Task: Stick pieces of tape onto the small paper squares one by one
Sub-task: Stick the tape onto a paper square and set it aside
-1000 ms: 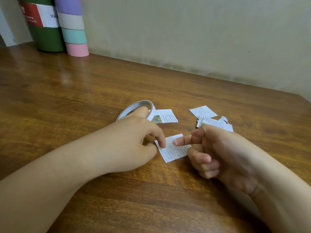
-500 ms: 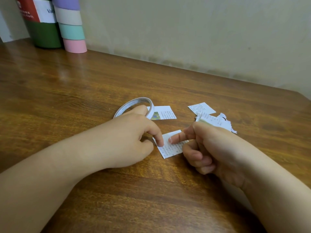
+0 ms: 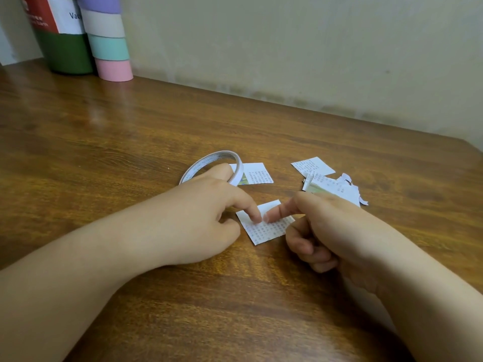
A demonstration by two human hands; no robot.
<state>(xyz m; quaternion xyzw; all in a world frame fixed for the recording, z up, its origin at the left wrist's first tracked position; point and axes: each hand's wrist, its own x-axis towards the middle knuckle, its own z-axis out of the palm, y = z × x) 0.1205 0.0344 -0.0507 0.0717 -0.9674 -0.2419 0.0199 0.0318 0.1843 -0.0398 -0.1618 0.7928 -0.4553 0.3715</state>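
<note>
Left hand (image 3: 198,215) with index tip down on the square (image 3: 264,226), other fingers loosely curled, holding nothing, likely pinning the paper. Right hand (image 3: 339,231) pointing, index pressing beside it, remaining fingers curled empty, apparently smoothing tape flat. Tape roll (image 3: 211,165) just behind the left hand; more squares (image 3: 312,165) lying apart on the surface (image 3: 130,131).
</note>
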